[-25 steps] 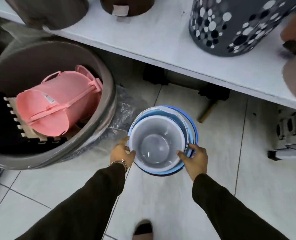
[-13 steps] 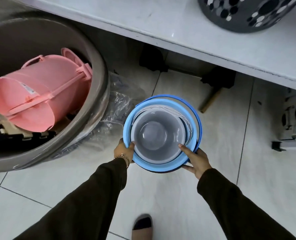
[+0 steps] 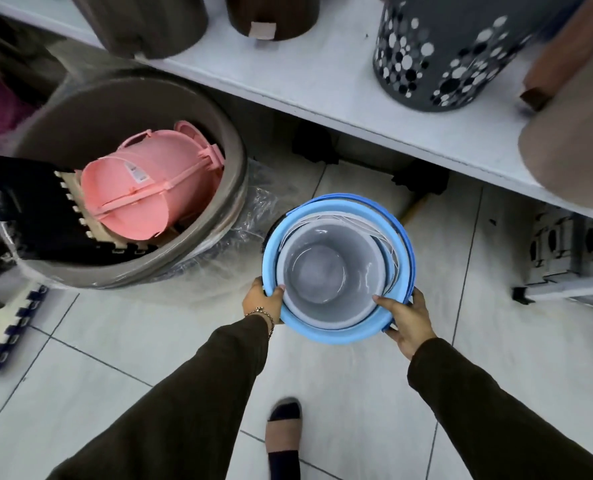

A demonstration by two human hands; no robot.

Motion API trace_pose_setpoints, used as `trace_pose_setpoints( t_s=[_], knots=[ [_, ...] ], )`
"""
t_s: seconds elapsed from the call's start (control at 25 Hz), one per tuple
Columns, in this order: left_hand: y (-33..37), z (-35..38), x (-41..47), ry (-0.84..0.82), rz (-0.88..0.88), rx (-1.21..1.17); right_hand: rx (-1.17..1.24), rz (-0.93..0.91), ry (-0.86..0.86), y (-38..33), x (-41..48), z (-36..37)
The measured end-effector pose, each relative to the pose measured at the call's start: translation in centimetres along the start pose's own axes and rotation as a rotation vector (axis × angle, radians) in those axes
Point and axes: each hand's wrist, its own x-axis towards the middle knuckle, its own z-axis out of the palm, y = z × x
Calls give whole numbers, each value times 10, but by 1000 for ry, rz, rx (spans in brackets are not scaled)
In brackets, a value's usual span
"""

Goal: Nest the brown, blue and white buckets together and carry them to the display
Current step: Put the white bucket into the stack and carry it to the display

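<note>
The white bucket sits nested inside the blue bucket, seen from straight above. Only a dark sliver of the brown bucket shows at the stack's left edge. I hold the stack above the tiled floor. My left hand grips the blue rim at the lower left, thumb over the edge. My right hand grips the rim at the lower right, thumb on the white bucket's lip. The white and blue handles lie folded along the far right side.
A large grey tub wrapped in plastic stands to the left, holding a pink bin and foam mats. A white shelf runs across the top with a dotted grey basket and brown bins. My foot is below.
The nested stack has stayed in both hands and come slightly up toward me. My view has tilted up, so more of the shelf and its bins shows again.
</note>
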Motion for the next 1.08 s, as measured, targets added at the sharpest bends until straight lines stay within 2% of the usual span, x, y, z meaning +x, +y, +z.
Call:
trace_pose_setpoints(
  t_s=[0.32, 0.48, 0.64, 0.88, 1.08],
  knots=[
    [59, -89, -183, 62, 48, 16, -35, -116, -82, -73, -201, -17],
    [92, -134, -255, 110, 139, -81, 27, -255, -67, -107, -289, -22],
    [130, -172, -323, 73, 233, -245, 45, -419, -51, -150, -369, -30],
    [199, -193, -401, 16, 434, -365, 79, -630, -39, -217, -451, -48],
    [295, -197, -450, -42, 631, -441, 120, -802, 28, -308, -490, -53]
  ],
)
